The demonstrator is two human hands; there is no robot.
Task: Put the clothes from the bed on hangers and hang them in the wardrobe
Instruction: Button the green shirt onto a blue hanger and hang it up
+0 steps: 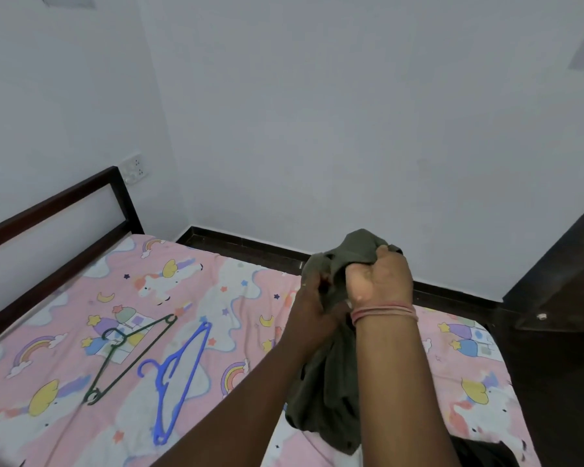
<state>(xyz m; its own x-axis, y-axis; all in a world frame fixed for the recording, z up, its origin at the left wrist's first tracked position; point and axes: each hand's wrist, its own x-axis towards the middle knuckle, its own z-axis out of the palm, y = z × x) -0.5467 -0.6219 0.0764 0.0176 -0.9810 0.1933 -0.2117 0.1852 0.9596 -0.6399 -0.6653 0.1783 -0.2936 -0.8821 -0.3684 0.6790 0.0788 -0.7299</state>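
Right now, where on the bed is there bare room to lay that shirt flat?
Bare sheet lies between the blue hanger and the dangling green shirt, and along the headboard beyond the green hanger. The two hangers crowd the left; both hands and a dark garment crowd the near right.

2 hangers [139, 353] lie apart (bedsheet [233, 298] between them bare)
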